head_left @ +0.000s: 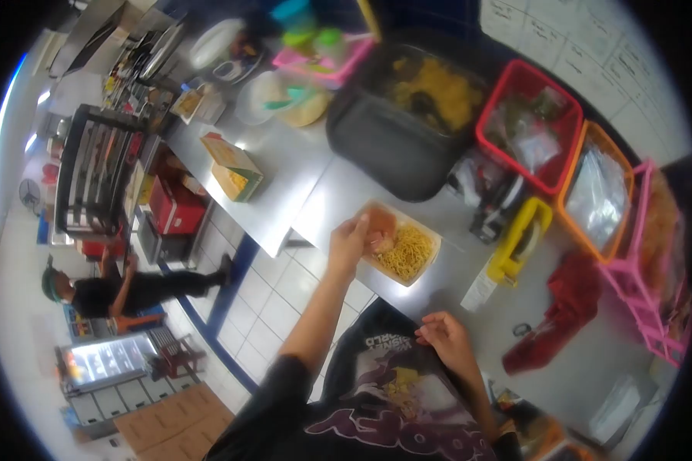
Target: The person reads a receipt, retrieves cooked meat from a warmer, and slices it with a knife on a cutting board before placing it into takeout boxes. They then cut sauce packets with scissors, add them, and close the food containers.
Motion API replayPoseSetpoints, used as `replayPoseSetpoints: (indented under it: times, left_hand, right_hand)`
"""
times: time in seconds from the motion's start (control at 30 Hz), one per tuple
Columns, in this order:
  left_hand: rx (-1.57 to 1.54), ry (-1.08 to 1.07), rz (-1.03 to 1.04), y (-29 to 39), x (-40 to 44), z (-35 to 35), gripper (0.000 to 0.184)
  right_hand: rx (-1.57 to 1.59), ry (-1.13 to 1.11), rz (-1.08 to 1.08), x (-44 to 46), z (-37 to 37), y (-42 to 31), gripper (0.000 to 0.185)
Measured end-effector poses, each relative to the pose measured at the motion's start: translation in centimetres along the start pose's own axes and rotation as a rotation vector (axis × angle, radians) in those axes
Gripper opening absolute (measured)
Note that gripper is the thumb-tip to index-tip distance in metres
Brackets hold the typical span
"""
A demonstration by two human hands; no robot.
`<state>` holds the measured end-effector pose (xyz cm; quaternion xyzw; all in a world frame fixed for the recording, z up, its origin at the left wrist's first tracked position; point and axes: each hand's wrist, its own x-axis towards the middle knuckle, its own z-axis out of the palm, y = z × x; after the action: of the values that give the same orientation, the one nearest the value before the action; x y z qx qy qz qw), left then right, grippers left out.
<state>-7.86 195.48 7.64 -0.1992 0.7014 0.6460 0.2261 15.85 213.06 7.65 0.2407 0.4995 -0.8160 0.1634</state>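
An open cardboard box of yellow noodles [409,252] lies near the edge of the steel counter [327,203]. My left hand [350,242] is at the box's left side, its fingers closed on a small clear bag [380,224] with orange-pink contents, which rests over the noodles. My right hand [444,336] hovers by the counter edge below the box, fingers loosely curled and apart, with nothing visible in it. Farther left on the counter, another open carton [235,170] holds yellow food.
A black container [377,142] with yellow food stands behind the box. To the right are a red basket [490,134], an orange basket [564,201], a yellow tape dispenser [507,257] and a red cloth [542,342]. A person [142,292] stands at the far left.
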Motion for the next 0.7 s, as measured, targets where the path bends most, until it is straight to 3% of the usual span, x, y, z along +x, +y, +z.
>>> replayPoseSetpoints:
  times: [0.3,0.37,0.47,0.5,0.53,0.57,0.6,0.63,0.67,0.7]
  left_hand:
    - [0.226,0.153,0.339,-4.7,-4.2,-5.1,0.029]
    - [0.078,0.084,0.295,-7.6,-6.5,-6.7,0.028]
    - [-0.251,-0.079,-0.001,-11.2,-8.5,-11.0,0.035]
    - [-0.421,-0.151,-0.1,-13.3,-8.0,-13.1,0.043]
    - [-0.454,-0.115,-0.056,-14.4,-7.3,-15.7,0.043]
    - [-0.715,-0.219,-0.206,-15.3,-6.3,-18.6,0.055]
    - [-0.969,-0.343,-0.357,-15.7,-5.5,-21.9,0.068]
    - [-0.999,-0.329,-0.326,-14.0,-5.2,-25.7,0.068]
    - [-1.065,-0.199,-0.218,-12.4,-5.0,-29.5,0.073]
    - [-1.132,-0.067,-0.123,-10.1,-5.8,-33.1,0.079]
  right_hand:
    - [-0.202,-0.178,0.1,2.7,4.8,-1.0,0.025]
    - [-0.27,-0.278,0.099,3.1,6.7,0.0,0.025]
    - [-0.56,-0.269,-0.079,5.3,13.7,0.3,0.033]
    - [-0.746,-0.315,-0.356,5.8,17.9,-0.1,0.041]
    - [-0.913,-0.354,-0.646,6.8,22.6,0.0,0.05]
    - [-0.93,-0.405,-0.676,8.3,27.5,0.9,0.05]
    - [-0.994,-0.499,-0.841,9.7,31.9,2.5,0.057]
    - [-1.053,-0.589,-0.998,11.2,35.5,4.3,0.065]
    - [-1.204,-0.695,-0.912,13.5,38.1,7.4,0.078]
    - [-1.227,-0.734,-0.906,15.4,40.5,9.9,0.078]
